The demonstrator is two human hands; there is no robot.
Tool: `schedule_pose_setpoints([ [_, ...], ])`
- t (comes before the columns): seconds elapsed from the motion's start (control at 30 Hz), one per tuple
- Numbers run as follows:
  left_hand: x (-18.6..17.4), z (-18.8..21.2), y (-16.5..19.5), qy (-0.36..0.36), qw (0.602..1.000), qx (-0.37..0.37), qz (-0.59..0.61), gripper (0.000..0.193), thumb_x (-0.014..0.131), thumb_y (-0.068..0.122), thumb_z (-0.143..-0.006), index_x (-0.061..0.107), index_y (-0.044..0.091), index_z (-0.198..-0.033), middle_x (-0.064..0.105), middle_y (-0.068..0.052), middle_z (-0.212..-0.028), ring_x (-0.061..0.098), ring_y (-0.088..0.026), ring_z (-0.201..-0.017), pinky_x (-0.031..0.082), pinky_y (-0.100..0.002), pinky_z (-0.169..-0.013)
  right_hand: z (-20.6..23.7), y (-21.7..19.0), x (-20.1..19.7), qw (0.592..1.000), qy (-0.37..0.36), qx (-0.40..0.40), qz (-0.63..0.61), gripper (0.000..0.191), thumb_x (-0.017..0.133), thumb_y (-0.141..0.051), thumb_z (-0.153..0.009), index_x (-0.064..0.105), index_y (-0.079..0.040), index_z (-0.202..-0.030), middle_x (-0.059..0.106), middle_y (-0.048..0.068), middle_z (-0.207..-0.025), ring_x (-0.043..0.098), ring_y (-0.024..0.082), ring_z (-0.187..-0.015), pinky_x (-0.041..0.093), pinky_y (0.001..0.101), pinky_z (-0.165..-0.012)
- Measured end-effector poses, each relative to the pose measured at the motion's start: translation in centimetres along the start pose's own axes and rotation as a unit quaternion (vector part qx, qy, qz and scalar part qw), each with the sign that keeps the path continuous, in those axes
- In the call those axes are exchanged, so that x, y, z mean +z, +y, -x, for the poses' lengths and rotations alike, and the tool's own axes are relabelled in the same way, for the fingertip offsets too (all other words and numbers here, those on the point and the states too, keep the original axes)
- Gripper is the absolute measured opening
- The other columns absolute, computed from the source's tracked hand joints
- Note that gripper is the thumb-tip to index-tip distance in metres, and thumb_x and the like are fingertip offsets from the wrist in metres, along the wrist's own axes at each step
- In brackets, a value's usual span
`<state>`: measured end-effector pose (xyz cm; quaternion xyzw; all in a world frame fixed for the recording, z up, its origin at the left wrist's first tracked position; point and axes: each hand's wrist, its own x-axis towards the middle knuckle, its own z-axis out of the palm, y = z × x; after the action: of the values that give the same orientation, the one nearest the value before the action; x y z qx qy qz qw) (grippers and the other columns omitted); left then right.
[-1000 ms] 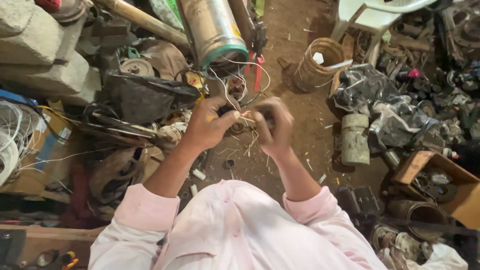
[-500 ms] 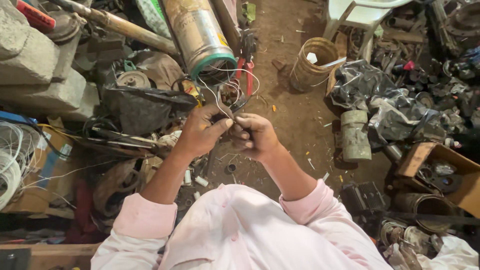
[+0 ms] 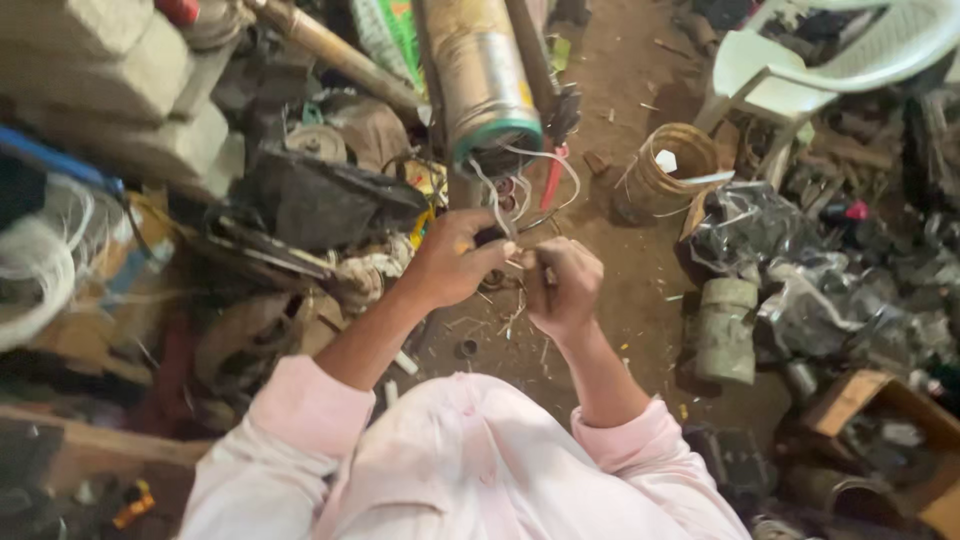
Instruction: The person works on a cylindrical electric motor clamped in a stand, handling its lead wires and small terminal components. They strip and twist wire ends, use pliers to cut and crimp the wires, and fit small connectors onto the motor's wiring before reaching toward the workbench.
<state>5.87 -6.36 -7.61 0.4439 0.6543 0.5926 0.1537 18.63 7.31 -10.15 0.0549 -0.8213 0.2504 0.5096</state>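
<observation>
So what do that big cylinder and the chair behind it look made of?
Cylinder: likely metal, dull and brassy, with a reflective sheen and a teal band near the end. Chair: white moulded plastic by its smooth one-piece shape. Both hands work pale wires, apparently plastic-sheathed.

Repair workshop: dirt floor (image 3: 640,300), scrap motor parts (image 3: 330,200)

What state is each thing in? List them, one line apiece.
left hand: closed, pinching the white wires.
right hand: closed on the wire ends.
white wires: loose, looping out of the cylinder's end.
metal cylinder: lying on its side, open end toward the hands.
wicker basket: upright, open.
white plastic chair: standing upright, unoccupied.
cardboard box: open, parts inside.
</observation>
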Motion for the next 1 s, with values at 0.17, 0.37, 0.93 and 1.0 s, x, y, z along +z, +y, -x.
schedule_pose_setpoints([
  [0.17, 1.1, 0.3, 0.3, 0.046, 0.999, -0.005, 0.024, 0.012, 0.068, 0.012, -0.087, 0.071, 0.004, -0.096, 0.072, -0.003, -0.083, 0.065, -0.008, -0.076, 0.054, -0.03, -0.07, 2.2, 0.6, 2.3, 0.777, 0.073, 0.456, -0.428, 0.017, 0.061, -0.01, -0.106, 0.063, -0.004, -0.09, 0.06, 0.003, -0.075, 0.052, 0.011, -0.059, 0.039, 0.0275, -0.053],
  [0.37, 0.7, 0.0, -0.2, 0.013, 0.998, 0.026, 0.061, 0.01, 0.07, 0.01, -0.09, 0.07, 0.003, -0.097, 0.07, -0.001, -0.084, 0.061, -0.004, -0.083, 0.053, -0.028, -0.075, 0.7, 0.5, 0.2, 0.951, 0.042, 0.238, -0.192, 0.01, 0.063, -0.012, -0.1, 0.064, -0.002, -0.098, 0.066, 0.009, -0.087, 0.062, 0.013, -0.064, 0.048, 0.0295, -0.056],
  [0.93, 0.7, -0.1, -0.7, 0.022, 0.996, -0.018, 0.083, 0.01, 0.069, 0.011, -0.089, 0.071, 0.002, -0.094, 0.07, -0.002, -0.082, 0.063, -0.006, -0.077, 0.053, -0.027, -0.071, 0.1, 1.4, 0.6, 0.882, -0.06, 0.358, -0.3, 0.02, 0.073, -0.017, -0.092, 0.064, -0.003, -0.103, 0.064, 0.012, -0.088, 0.062, 0.022, -0.071, 0.047, 0.0361, -0.06],
  [1.0, 0.5, 0.0, -0.5, 0.038, 0.999, -0.003, 0.027, 0.013, 0.07, 0.011, -0.088, 0.071, 0.002, -0.095, 0.07, -0.004, -0.082, 0.063, -0.007, -0.077, 0.052, -0.028, -0.071, -0.8, 1.3, -0.4, 0.986, -0.027, 0.13, -0.099, 0.022, 0.074, -0.018, -0.091, 0.064, -0.003, -0.104, 0.064, 0.013, -0.088, 0.062, 0.023, -0.072, 0.047, 0.0369, -0.06],
])
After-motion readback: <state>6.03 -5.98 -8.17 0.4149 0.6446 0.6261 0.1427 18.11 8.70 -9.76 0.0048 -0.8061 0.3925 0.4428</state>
